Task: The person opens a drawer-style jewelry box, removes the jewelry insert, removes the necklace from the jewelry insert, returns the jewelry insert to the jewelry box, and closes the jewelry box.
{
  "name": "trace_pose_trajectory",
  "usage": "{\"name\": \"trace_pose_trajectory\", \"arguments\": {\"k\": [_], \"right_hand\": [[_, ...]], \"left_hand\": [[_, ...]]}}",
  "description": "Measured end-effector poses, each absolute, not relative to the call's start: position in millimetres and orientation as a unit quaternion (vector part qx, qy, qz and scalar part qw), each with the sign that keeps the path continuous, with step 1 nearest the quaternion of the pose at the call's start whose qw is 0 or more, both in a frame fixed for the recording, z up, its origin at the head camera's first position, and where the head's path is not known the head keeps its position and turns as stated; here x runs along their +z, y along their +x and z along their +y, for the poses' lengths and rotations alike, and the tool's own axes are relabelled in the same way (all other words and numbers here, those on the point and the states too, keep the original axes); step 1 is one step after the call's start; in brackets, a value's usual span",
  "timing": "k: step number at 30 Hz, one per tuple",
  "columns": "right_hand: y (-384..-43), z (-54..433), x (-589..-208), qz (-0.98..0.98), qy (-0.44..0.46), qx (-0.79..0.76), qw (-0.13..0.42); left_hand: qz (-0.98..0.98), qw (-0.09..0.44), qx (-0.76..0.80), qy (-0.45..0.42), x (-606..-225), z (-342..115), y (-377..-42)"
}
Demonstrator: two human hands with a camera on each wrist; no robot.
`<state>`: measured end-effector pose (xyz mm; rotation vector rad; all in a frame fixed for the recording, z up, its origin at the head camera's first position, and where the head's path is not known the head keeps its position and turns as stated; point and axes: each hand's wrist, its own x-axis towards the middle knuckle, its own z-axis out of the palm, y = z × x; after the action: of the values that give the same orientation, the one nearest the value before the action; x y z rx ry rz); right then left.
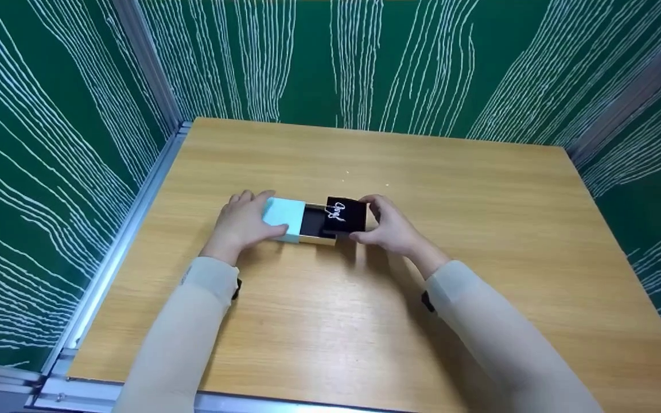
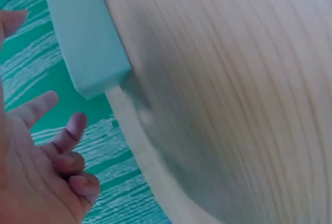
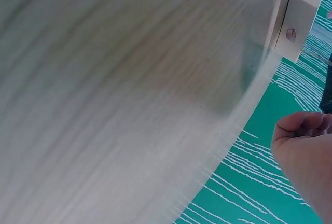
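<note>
In the head view, a light blue slide-out box (image 1: 286, 217) sits on the table, its drawer (image 1: 314, 222) partly pulled out to the right, black inside. My left hand (image 1: 242, 223) holds the blue sleeve at its left end, thumb along the front edge and fingers toward the back. My right hand (image 1: 391, 228) pinches a black jewellery pad (image 1: 353, 217) between thumb and fingers, above the drawer's right end. A silver script-shaped necklace (image 1: 337, 211) lies across the pad. The right wrist view shows the drawer's end face (image 3: 298, 16) with a small hole, and the pad's dark edge (image 3: 328, 89).
The wooden table (image 1: 451, 189) extends around the box on every side. Tiny white specks (image 1: 347, 172) dot its surface behind the box. Green panels (image 1: 307, 69) with white wavy lines enclose the back and sides, along with metal frame rails (image 1: 135, 195).
</note>
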<state>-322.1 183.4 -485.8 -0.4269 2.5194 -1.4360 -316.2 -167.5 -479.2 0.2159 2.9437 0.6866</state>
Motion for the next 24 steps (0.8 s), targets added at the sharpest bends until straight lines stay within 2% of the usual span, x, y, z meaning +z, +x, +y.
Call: {"name": "trace_pose_trajectory", "arguments": {"k": [13, 24], "right_hand": [[-309, 176, -481, 0.839, -0.167, -0.509, 0.098], [-300, 172, -481, 0.825, -0.18, -0.527, 0.094]], "left_hand": [[0.905, -0.001, 0.396, 0.155, -467, -125, -299], [0.901, -0.015, 0.392, 0.184, -468, -105, -294]]}}
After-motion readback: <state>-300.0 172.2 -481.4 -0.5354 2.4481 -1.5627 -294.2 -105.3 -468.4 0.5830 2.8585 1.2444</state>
